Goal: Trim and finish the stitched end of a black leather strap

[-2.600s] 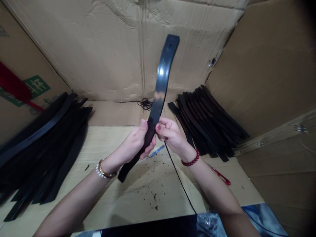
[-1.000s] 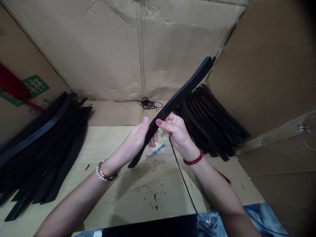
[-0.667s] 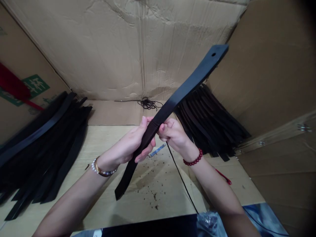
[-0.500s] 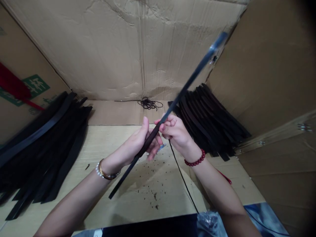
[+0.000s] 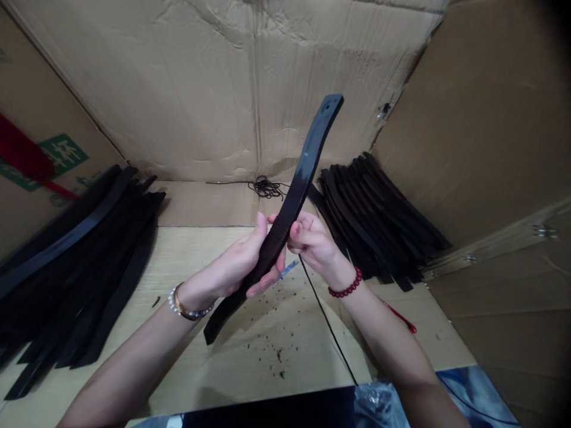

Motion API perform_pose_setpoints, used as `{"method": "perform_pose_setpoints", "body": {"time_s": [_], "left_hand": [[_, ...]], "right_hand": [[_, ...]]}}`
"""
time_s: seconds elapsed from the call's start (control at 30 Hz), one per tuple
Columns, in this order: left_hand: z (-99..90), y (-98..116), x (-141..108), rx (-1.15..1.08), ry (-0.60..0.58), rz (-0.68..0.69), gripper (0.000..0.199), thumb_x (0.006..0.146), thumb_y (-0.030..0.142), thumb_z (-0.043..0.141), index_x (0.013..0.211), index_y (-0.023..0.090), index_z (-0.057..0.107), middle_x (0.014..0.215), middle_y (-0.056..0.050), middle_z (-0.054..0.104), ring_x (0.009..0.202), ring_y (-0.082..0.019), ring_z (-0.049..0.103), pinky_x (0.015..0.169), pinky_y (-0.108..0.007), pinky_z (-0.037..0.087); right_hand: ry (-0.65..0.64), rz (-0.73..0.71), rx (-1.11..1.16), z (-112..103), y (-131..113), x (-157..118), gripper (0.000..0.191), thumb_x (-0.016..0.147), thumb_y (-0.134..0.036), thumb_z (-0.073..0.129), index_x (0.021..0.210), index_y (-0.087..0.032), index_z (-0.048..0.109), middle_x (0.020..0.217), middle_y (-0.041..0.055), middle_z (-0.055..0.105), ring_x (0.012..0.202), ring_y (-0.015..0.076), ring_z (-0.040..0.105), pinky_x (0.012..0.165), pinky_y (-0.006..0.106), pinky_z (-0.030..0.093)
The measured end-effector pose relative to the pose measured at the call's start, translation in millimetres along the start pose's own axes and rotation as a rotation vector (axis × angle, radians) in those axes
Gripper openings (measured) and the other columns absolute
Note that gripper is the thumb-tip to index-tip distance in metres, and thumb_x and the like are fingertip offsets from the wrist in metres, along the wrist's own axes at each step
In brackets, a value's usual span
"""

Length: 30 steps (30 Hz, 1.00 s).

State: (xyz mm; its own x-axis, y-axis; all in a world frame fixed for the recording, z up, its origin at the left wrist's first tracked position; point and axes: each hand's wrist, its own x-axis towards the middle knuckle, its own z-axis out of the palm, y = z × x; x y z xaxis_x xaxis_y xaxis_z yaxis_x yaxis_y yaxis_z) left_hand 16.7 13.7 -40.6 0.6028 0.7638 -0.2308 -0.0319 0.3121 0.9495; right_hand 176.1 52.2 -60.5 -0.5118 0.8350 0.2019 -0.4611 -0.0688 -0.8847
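A long curved black strip (image 5: 307,160) with a small hole near its upper end slants across the middle of the view. Dark cord is wound around its middle part. My left hand (image 5: 245,258) is wrapped round the lower half, thumb on one side and fingers beneath. Just above it, my right hand (image 5: 312,238) pinches the strip's edge between thumb and fingers. A thin black cord (image 5: 328,321) runs from near my right hand down to the front edge of the table.
Piles of black strips lie at the left (image 5: 84,267) and right (image 5: 375,220). A tangled cord (image 5: 266,187) lies by the back cardboard wall (image 5: 187,89). A blue-white item (image 5: 289,269), a red tool (image 5: 401,318) and dark crumbs (image 5: 279,355) are on the table (image 5: 187,380).
The strip has turned from edge-on to showing its broad face, and its upper end has swung left. Both hands still hold it in nearly the same place.
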Motion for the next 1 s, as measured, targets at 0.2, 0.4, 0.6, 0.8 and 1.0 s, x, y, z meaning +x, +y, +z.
{"method": "perform_pose_setpoints", "body": {"time_s": [0.2, 0.4, 0.6, 0.8, 1.0], "left_hand": [[2.1, -3.1, 8.0, 0.210, 0.314, 0.306, 0.064, 0.094, 0.072, 0.035, 0.081, 0.015, 0.059, 0.060, -0.002, 0.060, 0.047, -0.011, 0.057, 0.045, -0.019, 0.044], [-0.7, -3.1, 6.8, 0.034, 0.278, 0.247, 0.062, 0.094, 0.070, 0.039, 0.076, 0.015, 0.060, 0.042, 0.004, 0.044, 0.028, -0.006, 0.031, 0.030, -0.017, 0.027], [-1.8, 1.2, 1.0, -0.088, 0.011, -0.045, 0.075, 0.085, 0.085, 0.029, 0.068, 0.017, 0.058, 0.035, 0.005, 0.037, 0.022, -0.006, 0.025, 0.025, -0.017, 0.022], [4.9, -3.4, 8.0, 0.145, 0.262, 0.270, 0.063, 0.091, 0.073, 0.041, 0.081, 0.014, 0.060, 0.057, -0.001, 0.059, 0.047, -0.009, 0.055, 0.046, -0.017, 0.045], [1.6, -6.8, 6.8, 0.060, 0.216, 0.248, 0.064, 0.094, 0.071, 0.039, 0.071, 0.015, 0.060, 0.041, 0.004, 0.043, 0.030, -0.005, 0.034, 0.031, -0.016, 0.029]], "right_hand": [[0.285, -0.063, -0.039, 3.1, -3.9, 1.5, 0.044, 0.066, -0.040, 0.088, 0.067, -0.019, 0.049, 0.046, -0.0112, 0.040, 0.038, 0.0019, 0.017, 0.038, 0.023, 0.009], [0.213, -0.045, -0.010, 3.4, -2.8, 0.6, 0.040, 0.067, -0.044, 0.086, 0.076, -0.018, 0.057, 0.047, -0.0126, 0.032, 0.041, 0.0026, 0.013, 0.039, 0.024, 0.008], [0.046, -0.067, -0.062, 6.7, -7.9, -4.2, 0.046, 0.064, -0.051, 0.086, 0.089, -0.016, 0.069, 0.052, -0.0090, 0.044, 0.042, 0.0030, 0.018, 0.040, 0.024, 0.009], [0.277, -0.104, -0.096, 7.4, -11.2, -2.7, 0.044, 0.065, -0.041, 0.089, 0.065, -0.018, 0.050, 0.045, -0.0113, 0.038, 0.038, 0.0017, 0.018, 0.038, 0.023, 0.009], [0.179, -0.062, -0.037, 3.0, -7.4, 0.6, 0.041, 0.065, -0.044, 0.088, 0.072, -0.017, 0.058, 0.048, -0.0115, 0.037, 0.040, 0.0017, 0.015, 0.039, 0.023, 0.007]]}}
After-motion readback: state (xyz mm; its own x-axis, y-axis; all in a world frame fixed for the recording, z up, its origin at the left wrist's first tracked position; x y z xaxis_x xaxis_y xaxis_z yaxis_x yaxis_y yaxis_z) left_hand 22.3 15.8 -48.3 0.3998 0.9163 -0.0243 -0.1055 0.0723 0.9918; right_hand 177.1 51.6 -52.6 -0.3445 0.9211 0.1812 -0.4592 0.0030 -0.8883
